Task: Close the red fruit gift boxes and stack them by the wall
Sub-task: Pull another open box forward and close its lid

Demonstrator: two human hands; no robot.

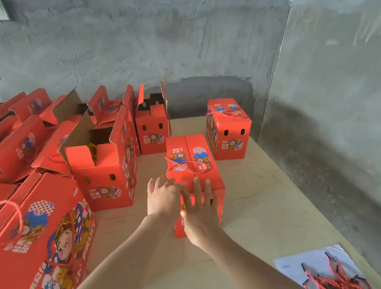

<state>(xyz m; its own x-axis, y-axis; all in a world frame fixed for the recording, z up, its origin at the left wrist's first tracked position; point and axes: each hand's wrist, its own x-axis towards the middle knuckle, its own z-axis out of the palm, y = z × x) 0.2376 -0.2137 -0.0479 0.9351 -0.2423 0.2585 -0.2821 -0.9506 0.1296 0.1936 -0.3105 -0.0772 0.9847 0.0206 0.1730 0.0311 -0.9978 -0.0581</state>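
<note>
Both hands are on one closed red gift box [190,161] mid-counter [252,208]. The left hand [164,199] touches its near left corner, the right hand [201,211] lies flat on its near face. Fingers are straight and spread, gripping nothing. Counting from that box: one second closed box [230,134] is behind it to the right, nearer the wall [171,38]. Two open boxes [103,179] [152,134] are just left of it. More open ones sit further left, too overlapped to count. One big closed box [35,235] is near left. Near right there's a bundle of red rope handles [333,280] on a white sheet [293,266].
</note>
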